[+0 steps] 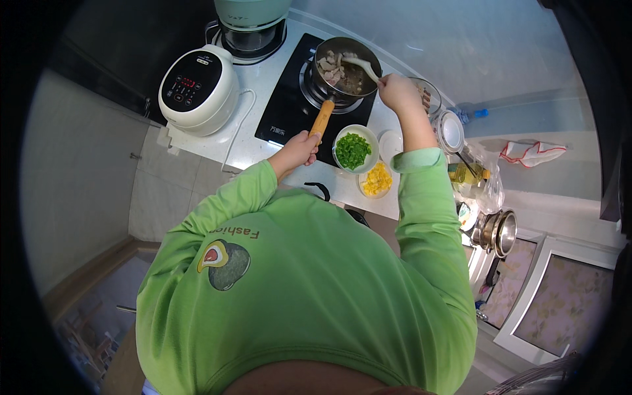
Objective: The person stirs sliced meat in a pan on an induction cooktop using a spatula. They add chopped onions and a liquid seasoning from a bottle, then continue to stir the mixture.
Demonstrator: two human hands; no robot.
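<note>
My left hand (296,153) is closed around the wooden handle of a saucepan (323,118), which sits on a black gas hob (282,106). Held in my right hand (398,92) is a pale spatula or spoon (365,64), its far end inside the pan among pieces of meat (332,68) and brownish liquid. Just right of the pan handle, a white bowl holds chopped green vegetables (352,150). Below that bowl, a small dish holds yellow pieces that look like cooked egg (376,179).
A white rice cooker (224,103) and a green-topped appliance (253,14) stand at the left. Beyond my right forearm are a glass bowl (434,94), a lidded container (450,131), an oil bottle (464,174) and metal bowls (506,233). A pale round lid or dish (390,143) lies beside the greens.
</note>
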